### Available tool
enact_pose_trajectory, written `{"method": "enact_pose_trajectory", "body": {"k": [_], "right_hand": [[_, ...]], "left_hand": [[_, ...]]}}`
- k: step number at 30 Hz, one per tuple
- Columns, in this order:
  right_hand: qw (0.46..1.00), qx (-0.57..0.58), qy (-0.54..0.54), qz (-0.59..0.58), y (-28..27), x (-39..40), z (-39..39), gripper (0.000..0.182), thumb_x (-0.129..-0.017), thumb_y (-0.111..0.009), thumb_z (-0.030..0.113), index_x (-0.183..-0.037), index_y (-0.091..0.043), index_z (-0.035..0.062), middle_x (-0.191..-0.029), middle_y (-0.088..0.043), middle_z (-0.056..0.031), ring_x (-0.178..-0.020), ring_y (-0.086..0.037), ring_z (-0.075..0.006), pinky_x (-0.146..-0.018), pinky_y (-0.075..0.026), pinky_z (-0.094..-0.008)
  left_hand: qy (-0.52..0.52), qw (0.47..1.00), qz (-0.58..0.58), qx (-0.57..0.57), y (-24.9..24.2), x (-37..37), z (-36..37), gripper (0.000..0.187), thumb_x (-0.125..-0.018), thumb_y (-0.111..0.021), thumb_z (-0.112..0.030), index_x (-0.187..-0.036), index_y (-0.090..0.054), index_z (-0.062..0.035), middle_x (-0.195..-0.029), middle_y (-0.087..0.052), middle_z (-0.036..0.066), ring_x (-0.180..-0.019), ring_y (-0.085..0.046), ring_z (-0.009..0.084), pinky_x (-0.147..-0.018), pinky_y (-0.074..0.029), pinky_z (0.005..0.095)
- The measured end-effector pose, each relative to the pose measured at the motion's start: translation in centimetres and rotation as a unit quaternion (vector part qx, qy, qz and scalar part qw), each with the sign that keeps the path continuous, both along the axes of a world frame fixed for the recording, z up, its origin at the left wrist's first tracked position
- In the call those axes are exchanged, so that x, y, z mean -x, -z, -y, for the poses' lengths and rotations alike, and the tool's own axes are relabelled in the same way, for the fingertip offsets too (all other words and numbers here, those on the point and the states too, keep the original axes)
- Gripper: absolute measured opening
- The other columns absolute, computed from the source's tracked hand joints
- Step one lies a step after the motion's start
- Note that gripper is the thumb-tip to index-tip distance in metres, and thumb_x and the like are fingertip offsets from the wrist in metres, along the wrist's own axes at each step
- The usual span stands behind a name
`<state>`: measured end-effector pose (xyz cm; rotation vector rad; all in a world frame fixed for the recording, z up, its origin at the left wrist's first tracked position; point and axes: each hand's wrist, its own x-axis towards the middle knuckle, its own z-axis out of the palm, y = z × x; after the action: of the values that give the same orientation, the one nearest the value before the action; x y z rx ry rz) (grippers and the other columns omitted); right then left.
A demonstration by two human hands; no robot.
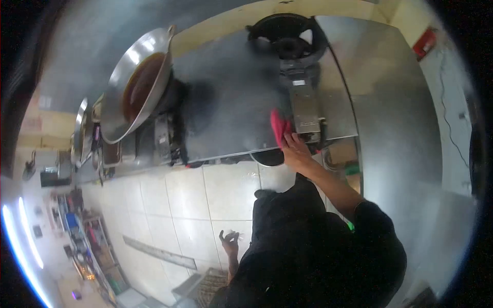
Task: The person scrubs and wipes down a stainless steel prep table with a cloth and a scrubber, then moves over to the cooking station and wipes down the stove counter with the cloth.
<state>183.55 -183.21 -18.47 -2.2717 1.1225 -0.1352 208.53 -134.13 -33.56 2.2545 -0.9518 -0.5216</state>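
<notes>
My left hand (229,241) hangs low over the floor tiles (205,205), fingers loosely curled, grasping nothing. My right hand (295,150) presses a pink cloth (279,126) against the counter (231,108) edge. Far left: wok (138,84). Farther right: burner (287,38).

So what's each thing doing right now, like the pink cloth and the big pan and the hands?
pink cloth: bunched, pressed on the steel counter by the right hand.
right hand: on the cloth, arm stretched out.
left hand: hanging low by the body, fingers curled; whether it holds anything is unclear.
wok: on its stove, holding dark liquid.
burner: bare, no pan, no flame seen.
steel counter: dull, dark smudges.
</notes>
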Motion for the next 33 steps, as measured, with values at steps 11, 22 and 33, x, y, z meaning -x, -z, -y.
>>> {"method": "enact_pose_trajectory", "body": {"k": [11, 22, 33], "right_hand": [[0.988, 0.067, -0.139, 0.031, 12.5, -12.0, -5.2, 0.039, -0.086, -0.057, 0.005, -0.123, -0.060, -0.0063, -0.134, -0.056, -0.0193, -0.132, -0.047, -0.0351, -0.104, -0.046, -0.0447], [0.988, -0.076, 0.015, 0.133, -0.9, 1.7, 2.0, 0.037, -0.096, -0.062, 0.015, -0.129, -0.059, -0.0028, -0.129, -0.062, -0.0247, -0.120, -0.061, -0.0375, -0.103, -0.048, -0.0444], [0.962, 0.135, -0.237, 0.018, 12.7, -5.3, 0.4, 0.042, -0.081, -0.071, 0.007, -0.122, -0.064, 0.0024, -0.134, -0.053, -0.0243, -0.134, -0.042, -0.0498, -0.112, -0.035, -0.0603]], "left_hand": [[-0.121, 0.979, 0.147, 0.065, 3.2, 8.9, -8.2, 0.024, -0.088, -0.075, -0.016, -0.110, -0.069, -0.0096, -0.099, -0.076, 0.004, -0.096, -0.071, 0.0179, -0.111, -0.040, 0.0490], [-0.361, 0.903, -0.203, -0.112, 1.8, 11.6, -9.7, 0.087, -0.082, -0.088, -0.026, -0.144, -0.032, -0.0005, -0.107, -0.075, 0.015, -0.101, -0.072, 0.0237, -0.092, -0.056, 0.0430], [-0.428, 0.897, -0.081, -0.072, -5.1, 10.7, -8.8, 0.084, -0.082, -0.086, -0.031, -0.144, -0.039, 0.0024, -0.105, -0.077, 0.015, -0.096, -0.075, 0.0279, -0.095, -0.056, 0.0392]]}}
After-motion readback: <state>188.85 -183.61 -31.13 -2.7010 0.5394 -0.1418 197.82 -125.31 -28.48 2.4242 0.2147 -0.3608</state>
